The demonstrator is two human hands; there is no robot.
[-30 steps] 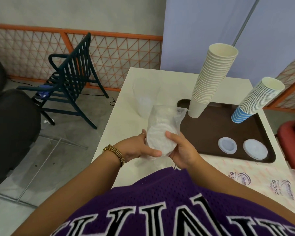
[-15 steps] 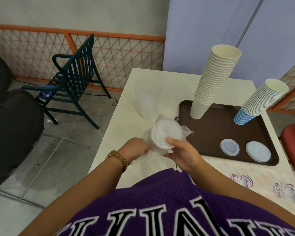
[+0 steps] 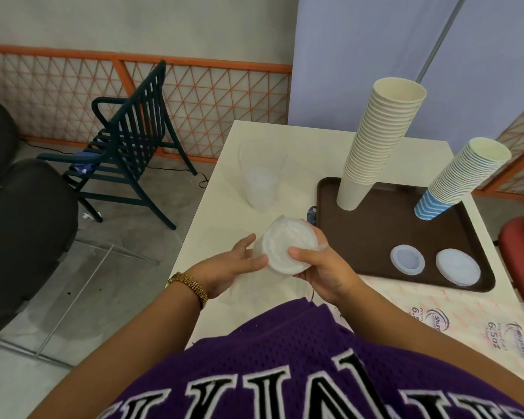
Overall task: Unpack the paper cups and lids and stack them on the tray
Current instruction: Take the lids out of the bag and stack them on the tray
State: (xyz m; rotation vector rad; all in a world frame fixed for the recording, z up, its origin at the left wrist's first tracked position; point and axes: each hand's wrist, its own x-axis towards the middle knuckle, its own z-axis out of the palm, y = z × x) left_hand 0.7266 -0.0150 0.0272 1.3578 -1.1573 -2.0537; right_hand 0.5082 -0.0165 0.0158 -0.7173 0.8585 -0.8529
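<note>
At the bottom of the frame a purple mesh jersey (image 3: 300, 373) with black and white lettering fills the foreground, both forearms reaching up from it toward the centre. The left hand (image 3: 230, 267), with a gold watch (image 3: 191, 285) on its wrist, is curled against the left side of a stack of white lids (image 3: 288, 246) in clear plastic wrap, thumb along the lower left rim. The right hand (image 3: 324, 270) grips the same stack from the right, thumb pressed on the face of the top lid and fingers wrapped behind. The stack is held above the near edge of the cream table (image 3: 218, 213), just left of the tray.

At lower right, printed plastic packaging (image 3: 466, 319) lies flat on the table. Beyond it sits the brown tray (image 3: 375, 237), right of centre. On its near side lie 2 small piles of lids: a bluish one (image 3: 407, 259) and, to its right, a white one (image 3: 458, 267). On its far side stand 2 leaning cup stacks: a tall cream stack (image 3: 378, 146) at the far left corner and a blue-striped stack (image 3: 457, 179) on the right.

Left of the tray, above the hands, another clear sleeve of lids (image 3: 259, 182) rests on the table. A small dark item with a green mark (image 3: 312, 216) lies against the tray's left edge; what it is cannot be told.

At left centre stands a dark slatted chair (image 3: 127, 146) before an orange lattice fence (image 3: 194, 95).
</note>
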